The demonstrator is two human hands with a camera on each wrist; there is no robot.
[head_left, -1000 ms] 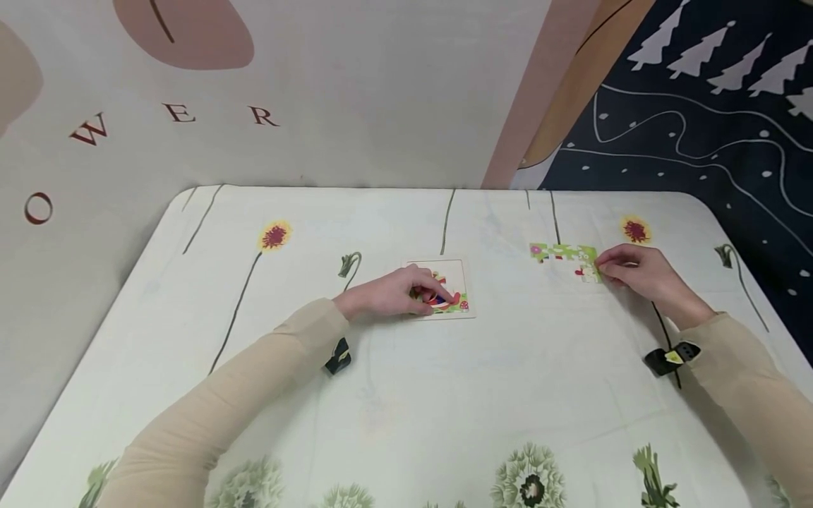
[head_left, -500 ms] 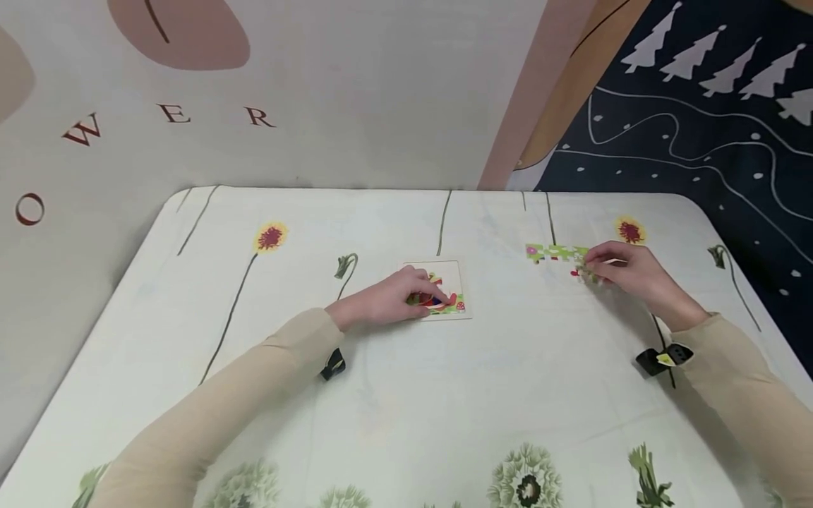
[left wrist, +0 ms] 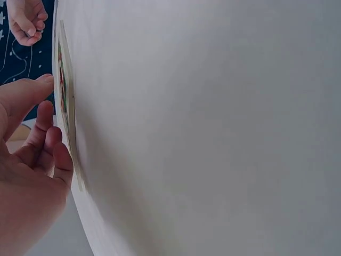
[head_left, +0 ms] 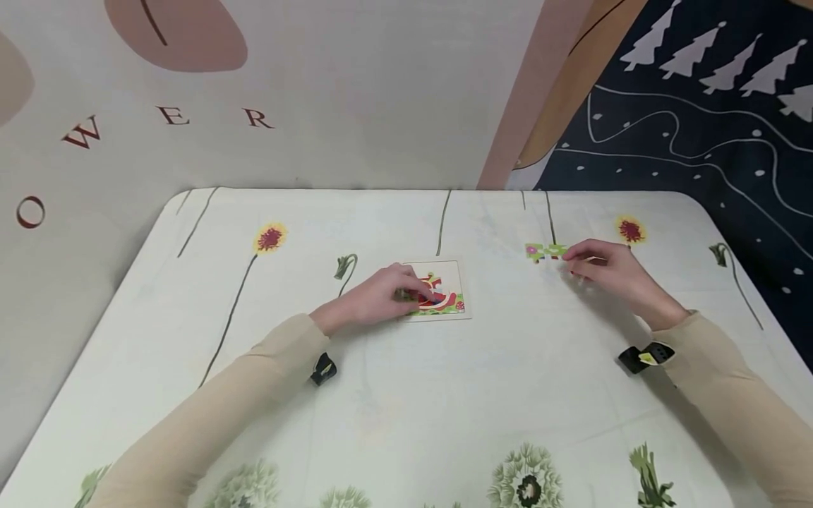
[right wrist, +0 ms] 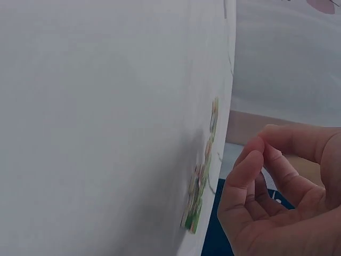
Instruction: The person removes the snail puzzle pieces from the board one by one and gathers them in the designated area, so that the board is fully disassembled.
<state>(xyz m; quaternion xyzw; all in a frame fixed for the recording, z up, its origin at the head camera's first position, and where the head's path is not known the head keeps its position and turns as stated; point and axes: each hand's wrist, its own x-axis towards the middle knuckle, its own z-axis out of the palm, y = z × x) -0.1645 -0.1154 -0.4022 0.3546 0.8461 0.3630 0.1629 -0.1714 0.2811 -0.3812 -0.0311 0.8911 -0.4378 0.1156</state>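
Left hand (head_left: 375, 293) over picture board; right hand (head_left: 619, 271) over loose pieces.
Left hand: fingers loosely curved, thumb and fingertips apart, nothing gripped; contact with the board cannot be told. Right hand: narrow, fingertips close together; whether a piece sits between them cannot be told. Below the left fingers, a thin, flat, cream-coloured square board (head_left: 452, 274) carries a partly assembled red, green and blue picture (head_left: 456, 305). Just beside the right fingertips, small flat green jigsaw pieces with pink and red details (head_left: 535, 251) lie on the cloth, partly hidden by the hand. Each beige sleeve (head_left: 267, 381) ends near a black wrist unit (head_left: 637, 358). Supporting surface: white, flower-printed tablecloth (head_left: 406, 409). Behind: pale grey lettered wall (head_left: 368, 92).
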